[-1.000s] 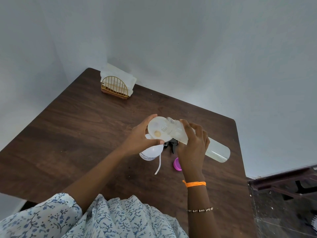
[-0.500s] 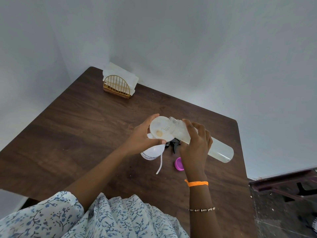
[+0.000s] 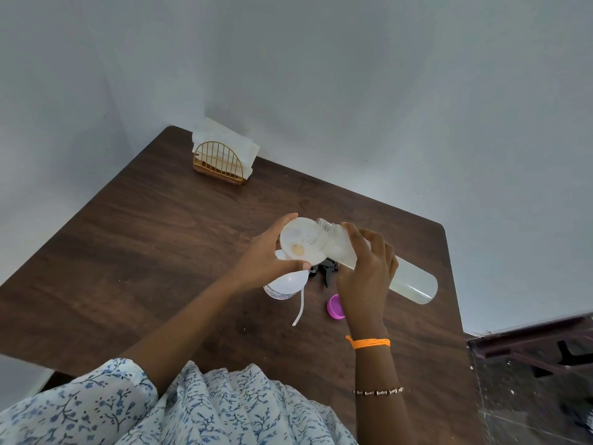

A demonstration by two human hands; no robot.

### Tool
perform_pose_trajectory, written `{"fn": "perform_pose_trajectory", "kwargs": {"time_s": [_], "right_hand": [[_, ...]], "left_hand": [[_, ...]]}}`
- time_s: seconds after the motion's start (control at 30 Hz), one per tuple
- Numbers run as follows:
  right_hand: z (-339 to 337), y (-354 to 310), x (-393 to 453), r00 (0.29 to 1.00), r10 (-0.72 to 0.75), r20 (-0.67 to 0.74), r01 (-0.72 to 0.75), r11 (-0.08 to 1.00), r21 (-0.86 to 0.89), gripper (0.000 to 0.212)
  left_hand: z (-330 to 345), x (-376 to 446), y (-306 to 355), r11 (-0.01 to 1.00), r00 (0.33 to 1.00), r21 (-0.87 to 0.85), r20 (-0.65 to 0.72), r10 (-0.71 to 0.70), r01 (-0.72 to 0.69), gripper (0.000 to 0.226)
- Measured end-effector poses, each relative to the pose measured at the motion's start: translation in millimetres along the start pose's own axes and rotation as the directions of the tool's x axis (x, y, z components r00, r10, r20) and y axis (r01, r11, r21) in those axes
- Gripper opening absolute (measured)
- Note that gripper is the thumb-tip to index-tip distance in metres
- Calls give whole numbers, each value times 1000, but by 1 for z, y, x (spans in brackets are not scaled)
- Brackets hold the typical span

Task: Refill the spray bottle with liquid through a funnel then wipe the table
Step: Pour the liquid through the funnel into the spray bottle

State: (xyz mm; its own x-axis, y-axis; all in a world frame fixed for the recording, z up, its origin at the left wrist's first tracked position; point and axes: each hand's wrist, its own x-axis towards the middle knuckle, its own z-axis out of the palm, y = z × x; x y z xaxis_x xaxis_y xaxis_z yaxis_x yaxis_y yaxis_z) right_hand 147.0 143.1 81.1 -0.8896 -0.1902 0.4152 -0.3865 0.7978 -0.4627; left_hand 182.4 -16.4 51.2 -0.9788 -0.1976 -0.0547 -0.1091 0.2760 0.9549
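Observation:
My left hand (image 3: 261, 260) grips a white funnel (image 3: 300, 242) by its rim, over the neck of a white spray bottle (image 3: 284, 284) standing on the dark wooden table (image 3: 134, 252). My right hand (image 3: 365, 268) holds a long translucent refill bottle (image 3: 407, 277), tilted so its open mouth lies inside the funnel. The black spray trigger head (image 3: 324, 273) lies on the table behind the bottle, and its white dip tube (image 3: 300, 308) trails toward me. A pink cap (image 3: 335, 306) rests on the table beside my right wrist.
A gold wire napkin holder (image 3: 221, 163) with white napkins stands at the table's far left corner against the wall. White walls close in behind and to the left. A dark piece of furniture (image 3: 539, 348) stands on the floor past the table's right edge.
The view has shifted slightly. Both hands keep the same hold, with the refill bottle's mouth staying in the funnel.

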Motion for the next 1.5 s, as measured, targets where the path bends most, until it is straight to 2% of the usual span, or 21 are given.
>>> {"fn": "perform_pose_trajectory", "kwargs": {"time_s": [1.1,1.5], "right_hand": [[3,6,1,1000,-5,-16,4,999,-43,69],[2,6,1,999,-19,-26,18,999,-45,70]], "left_hand": [[-1,-2,3,999,1000,-50,21,-15,16,90],[-1,0,1,1000,1000,-8,11,-5,5,88]]}}
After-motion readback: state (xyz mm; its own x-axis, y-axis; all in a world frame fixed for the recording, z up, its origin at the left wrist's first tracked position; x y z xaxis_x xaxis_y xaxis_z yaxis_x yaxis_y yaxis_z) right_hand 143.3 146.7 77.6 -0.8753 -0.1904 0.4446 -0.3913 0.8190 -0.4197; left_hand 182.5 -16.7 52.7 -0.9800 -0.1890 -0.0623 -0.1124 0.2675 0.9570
